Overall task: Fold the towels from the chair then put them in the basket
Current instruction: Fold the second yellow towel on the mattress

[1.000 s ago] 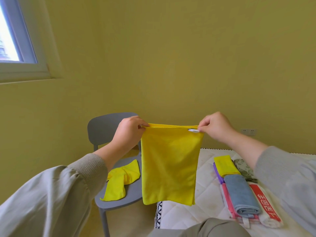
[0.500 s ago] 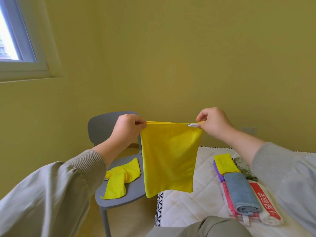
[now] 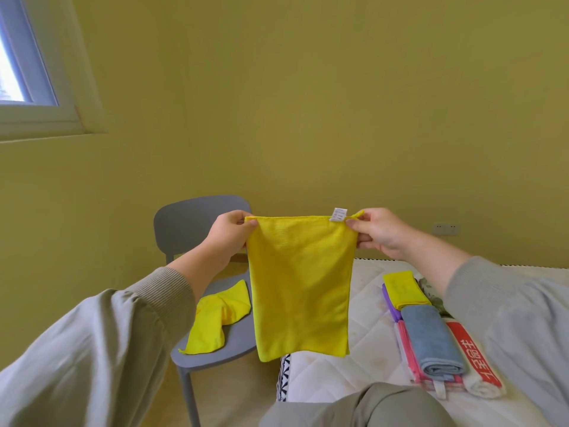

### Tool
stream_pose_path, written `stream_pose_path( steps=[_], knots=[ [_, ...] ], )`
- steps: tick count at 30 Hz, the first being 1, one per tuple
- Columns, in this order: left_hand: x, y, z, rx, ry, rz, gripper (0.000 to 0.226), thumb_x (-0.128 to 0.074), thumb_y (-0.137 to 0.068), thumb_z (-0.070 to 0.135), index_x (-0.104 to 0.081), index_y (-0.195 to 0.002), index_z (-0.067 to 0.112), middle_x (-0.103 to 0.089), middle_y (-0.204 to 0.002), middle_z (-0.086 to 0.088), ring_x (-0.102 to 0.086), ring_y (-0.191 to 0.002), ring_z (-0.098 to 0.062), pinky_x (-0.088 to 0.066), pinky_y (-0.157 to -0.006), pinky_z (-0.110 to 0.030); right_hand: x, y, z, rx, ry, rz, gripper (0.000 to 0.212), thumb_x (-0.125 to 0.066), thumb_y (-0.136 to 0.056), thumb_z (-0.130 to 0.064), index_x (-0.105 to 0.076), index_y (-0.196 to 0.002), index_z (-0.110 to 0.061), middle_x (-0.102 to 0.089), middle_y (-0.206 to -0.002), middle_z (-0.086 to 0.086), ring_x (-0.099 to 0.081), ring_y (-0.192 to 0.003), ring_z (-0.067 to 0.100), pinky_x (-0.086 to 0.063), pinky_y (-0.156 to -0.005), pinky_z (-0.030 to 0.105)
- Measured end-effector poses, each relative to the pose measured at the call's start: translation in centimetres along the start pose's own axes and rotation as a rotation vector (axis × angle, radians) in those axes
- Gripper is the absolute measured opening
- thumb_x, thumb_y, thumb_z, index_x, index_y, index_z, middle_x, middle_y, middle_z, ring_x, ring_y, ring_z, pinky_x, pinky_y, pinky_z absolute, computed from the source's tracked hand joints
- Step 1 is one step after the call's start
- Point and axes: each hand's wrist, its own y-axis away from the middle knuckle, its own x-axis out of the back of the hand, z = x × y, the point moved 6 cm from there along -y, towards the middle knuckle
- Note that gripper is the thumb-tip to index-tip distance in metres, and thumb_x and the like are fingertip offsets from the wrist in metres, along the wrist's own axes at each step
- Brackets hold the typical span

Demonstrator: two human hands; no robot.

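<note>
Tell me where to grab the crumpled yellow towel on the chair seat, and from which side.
Probably the near corner of the crumpled towel, which lies flat by the front edge of the chair seat. Come from above and the front: that corner tapers to a free tip, the middle is bunched in folds, and the far end sits right beside the hanging towel.

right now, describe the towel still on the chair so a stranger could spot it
Find the grey chair left of the white mattress. On its seat lies a crumpled yellow towel. Unlike the flat yellow towel held up beside it and the folded ones on the mattress, it is bunched.
</note>
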Motion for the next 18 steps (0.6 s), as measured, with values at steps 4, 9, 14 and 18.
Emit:
stream_pose_path(
  steps=[4, 9, 14, 18],
  knots=[
    [-1.0, 0.0, -1.4, 0.049, 0.005, -0.006, 0.016, -0.052, -0.098, 0.02, -0.06, -0.084, 0.018, -0.056, -0.08, -0.007, -0.055, -0.071, -0.02, -0.056, -0.075, -0.04, 0.5, -0.4, 1.3, 0.017, 0.051, 0.046, 0.016, -0.058, -0.092, -0.009, -0.052, -0.078, -0.01, -0.054, -0.071, 0.007, -0.054, -0.052, 0.012, -0.05, -0.041, 0.022],
    [-2.5, -0.8, -4.0, 0.097, 0.002, -0.054, 0.013, -0.054, -0.097, 0.022, -0.062, -0.088, 0.018, -0.058, -0.074, -0.003, -0.055, -0.061, -0.014, -0.052, -0.05, -0.022, 1.0, -1.3, 3.4, 0.008, 0.099, 0.025, 0.014, -0.059, -0.092, -0.008, -0.054, -0.079, -0.008, -0.05, -0.067, 0.009, -0.05, -0.049, 0.014, -0.047, -0.038, 0.021],
    [-4.8, -3.2, -6.4, 0.058, -0.162, -0.06, 0.016, -0.06, -0.093, 0.02, -0.067, -0.087, 0.007, -0.062, -0.077, -0.012, -0.06, -0.066, -0.02, -0.057, -0.066, -0.035, 2.3, -3.7, 6.8, -0.053, 0.251, 0.039, 0.009, -0.061, -0.09, -0.008, -0.058, -0.083, -0.004, -0.049, -0.064, 0.008, -0.048, -0.051, 0.016, -0.046, -0.039, 0.02],
    [-7.3, -5.5, -8.9, -0.015, -0.391, 0.009, 0.015, -0.065, -0.088, 0.021, -0.072, -0.097, 0.01, -0.066, -0.084, -0.007, -0.059, -0.08, -0.021, -0.048, -0.072, -0.03, 3.5, -6.7, 10.1, -0.053, 0.459, 0.121, 0.017, -0.067, -0.087, -0.013, -0.061, -0.073, -0.004, -0.048, -0.062, 0.008, -0.044, -0.059, 0.019, -0.038, -0.052, 0.026]
  ],
)
